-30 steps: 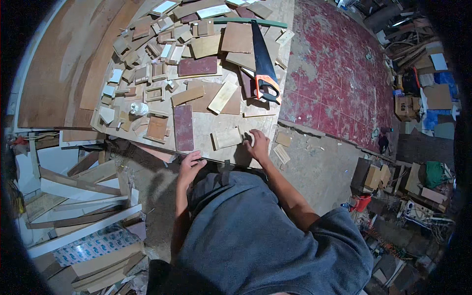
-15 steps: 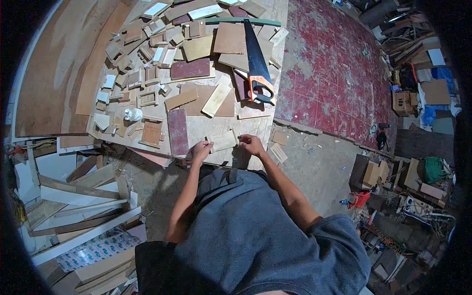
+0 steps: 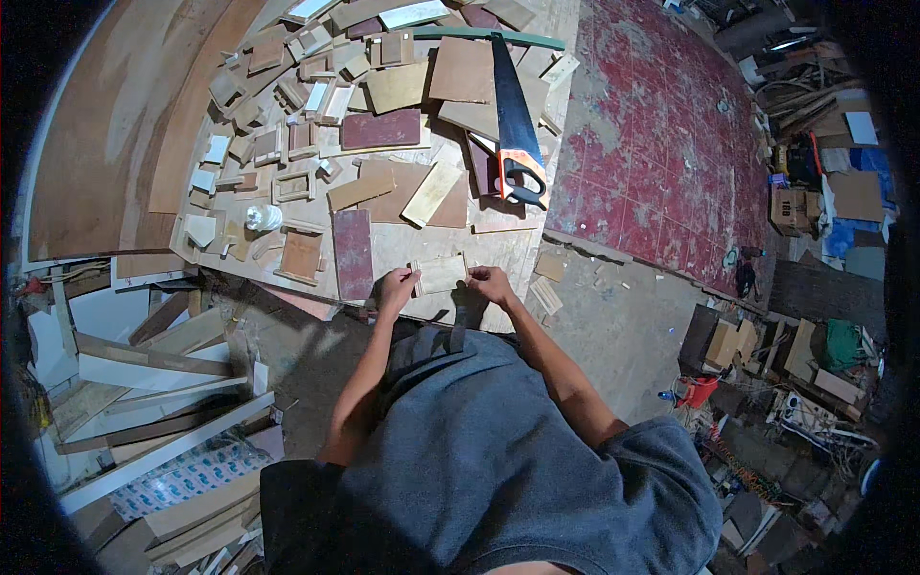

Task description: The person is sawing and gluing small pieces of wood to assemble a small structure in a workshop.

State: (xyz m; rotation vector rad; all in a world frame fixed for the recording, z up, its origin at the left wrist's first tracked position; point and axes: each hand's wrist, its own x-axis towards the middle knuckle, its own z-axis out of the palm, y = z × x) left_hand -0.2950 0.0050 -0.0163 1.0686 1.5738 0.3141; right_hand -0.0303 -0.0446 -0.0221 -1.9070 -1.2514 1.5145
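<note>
A small pale wooden panel (image 3: pixel 442 275) lies at the near edge of the workbench, with a narrow wood strip along each end. My left hand (image 3: pixel 398 290) is closed on its left end, thumb and fingers pinching the strip there. At the opposite end, my right hand (image 3: pixel 491 284) pinches the thin right strip (image 3: pixel 466 261) against the panel's edge. Whether the strips are fixed to the panel I cannot tell. Left of my hands lies a dark red board (image 3: pixel 353 255). Beyond them, a light wood offcut (image 3: pixel 431 194) rests on a brown board (image 3: pixel 383 208).
A handsaw (image 3: pixel 518 134) with an orange and black handle lies at the bench's right. Small wooden assemblies crowd the left side, near a clear plastic-like object (image 3: pixel 263 218). Offcuts (image 3: pixel 153 383) are piled at lower left. Red worn flooring (image 3: pixel 652 144) stretches away on the right.
The panel has turned to lie straighter between my hands, and its right strip stands more squarely at the end. The whole view has shifted slightly, moving the bench to the right.
</note>
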